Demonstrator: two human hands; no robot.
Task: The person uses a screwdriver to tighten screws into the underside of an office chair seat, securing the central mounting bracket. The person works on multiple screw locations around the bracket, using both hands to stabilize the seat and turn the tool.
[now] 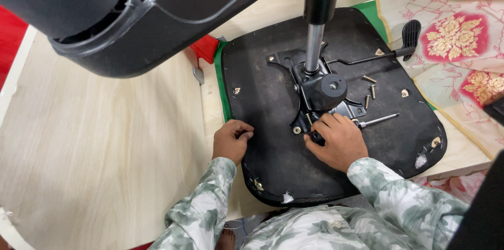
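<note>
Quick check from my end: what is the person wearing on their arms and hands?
Both arms are in long sleeves of a pale green and white camouflage-like print, loose and creased, ending at the wrists. The left hand and right hand are bare: no gloves, rings, watch or bands visible.

Matt black fabric seat underside, shiny metal gas cylinder, pale wood-grain floor.

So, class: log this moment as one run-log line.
left hand: seat edge | right hand: on metal plate | loose bolts beside

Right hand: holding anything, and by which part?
Right hand grips a tool's dark handle, its metal shaft sticking out. Left hand rests on the seat base's edge.
</note>
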